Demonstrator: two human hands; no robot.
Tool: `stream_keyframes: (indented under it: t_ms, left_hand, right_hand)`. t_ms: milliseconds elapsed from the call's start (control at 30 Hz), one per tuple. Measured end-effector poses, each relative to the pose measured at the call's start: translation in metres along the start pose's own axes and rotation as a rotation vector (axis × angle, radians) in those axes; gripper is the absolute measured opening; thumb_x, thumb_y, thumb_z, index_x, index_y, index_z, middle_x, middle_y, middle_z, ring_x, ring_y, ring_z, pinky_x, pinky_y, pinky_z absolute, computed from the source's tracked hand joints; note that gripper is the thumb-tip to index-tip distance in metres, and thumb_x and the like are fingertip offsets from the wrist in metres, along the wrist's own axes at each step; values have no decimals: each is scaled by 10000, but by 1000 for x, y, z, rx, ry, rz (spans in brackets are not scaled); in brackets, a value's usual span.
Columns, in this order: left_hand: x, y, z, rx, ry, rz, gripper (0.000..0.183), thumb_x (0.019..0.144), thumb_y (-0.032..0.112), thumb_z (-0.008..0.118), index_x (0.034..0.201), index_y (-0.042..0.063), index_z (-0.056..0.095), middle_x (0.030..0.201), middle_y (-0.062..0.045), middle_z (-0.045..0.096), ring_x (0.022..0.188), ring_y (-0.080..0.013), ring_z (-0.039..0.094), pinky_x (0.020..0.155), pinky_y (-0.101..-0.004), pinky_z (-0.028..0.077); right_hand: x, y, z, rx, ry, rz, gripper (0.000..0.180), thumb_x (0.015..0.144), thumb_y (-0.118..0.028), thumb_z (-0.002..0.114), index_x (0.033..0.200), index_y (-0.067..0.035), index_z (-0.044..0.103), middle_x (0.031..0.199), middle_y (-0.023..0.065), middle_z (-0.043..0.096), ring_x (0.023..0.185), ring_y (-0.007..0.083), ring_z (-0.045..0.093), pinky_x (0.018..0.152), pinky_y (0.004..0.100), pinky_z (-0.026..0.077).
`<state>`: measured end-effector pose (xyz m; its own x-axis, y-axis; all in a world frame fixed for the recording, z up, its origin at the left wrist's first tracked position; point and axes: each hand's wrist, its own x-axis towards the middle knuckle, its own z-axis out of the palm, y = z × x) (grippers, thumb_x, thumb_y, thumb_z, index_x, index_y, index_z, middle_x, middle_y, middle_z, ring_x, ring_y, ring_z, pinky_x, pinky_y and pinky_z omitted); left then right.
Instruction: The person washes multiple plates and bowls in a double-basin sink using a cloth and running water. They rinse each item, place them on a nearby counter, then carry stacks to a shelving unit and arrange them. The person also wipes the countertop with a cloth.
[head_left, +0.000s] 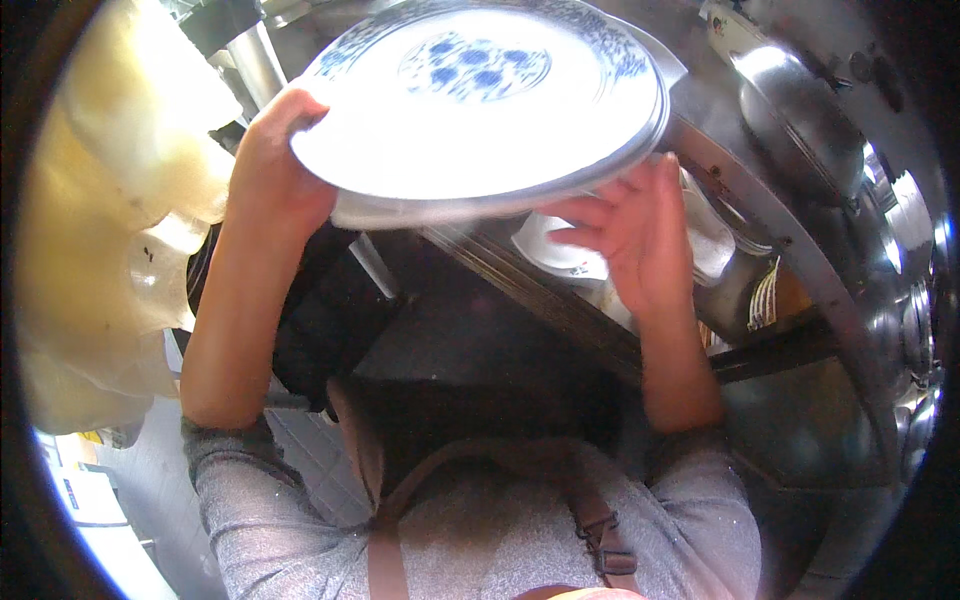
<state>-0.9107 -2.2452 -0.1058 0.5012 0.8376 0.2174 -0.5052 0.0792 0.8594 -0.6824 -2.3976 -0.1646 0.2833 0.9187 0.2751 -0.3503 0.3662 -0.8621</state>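
Note:
A large white ceramic plate (450, 150) with a blue pattern at its centre and along its rim is held up in front of me, tilted. Other edges show beneath it, so it seems to lie on at least one more plate. My left hand (281, 165) grips the left side, thumb over the rim and fingers hidden below. Under the right side is my right hand (637, 225), fingers spread and close to the underside. Whether it bears the plates' weight is hard to tell. Behind my right hand, a white bowl (559, 247) sits on a lower shelf.
Large pale yellowish translucent bags or containers (127, 150) crowd the left. Along the right runs a metal shelf edge (772, 217), with more white dishes (709, 232) below it. Metal bowls or pans (802, 112) stand beyond. Tiled floor (315, 457) shows at lower left.

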Motion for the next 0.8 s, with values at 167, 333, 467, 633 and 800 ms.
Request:
stream_keyframes:
  t_ms: [167,333,467,633,800]
  left_hand:
    - [-89,10,-28,378,319,-42,291,833,192,421,988,-33,523,873,-115,586,836,-139,596,693,-238,498]
    - [-129,-23,-52,257,298,-220,380,817,146,400,1151,-35,412,1031,-148,543,936,-191,575,815,-292,488]
    - [-158,-79,-96,100,424,-459,432,789,31,478,1216,24,411,1102,-114,544,969,-220,565,856,-350,476]
    - [-188,-162,-127,0,466,-584,457,797,-2,538,1236,68,431,1155,-81,543,1062,-226,511,916,-363,401]
    - [-190,-213,-147,-42,324,-529,483,774,-26,497,1240,76,417,1191,-86,510,1069,-250,502,912,-375,409]
  right_hand:
    - [4,19,29,700,-176,247,649,900,-550,305,1316,-52,319,1199,146,519,1034,262,563,886,406,468]
    - [-55,67,10,194,-260,286,500,792,-58,625,1216,-15,364,1156,172,521,1069,255,529,909,361,416]
    - [-97,170,-34,-434,-244,125,385,807,-73,612,1124,-12,402,1025,139,536,978,267,555,836,376,441]
    - [-113,227,-75,64,75,703,291,859,-87,522,1128,-8,444,969,102,575,885,221,595,742,358,479]
    - [-125,251,-91,-153,269,545,381,894,-307,489,1154,-29,488,980,86,589,836,195,599,696,343,484]
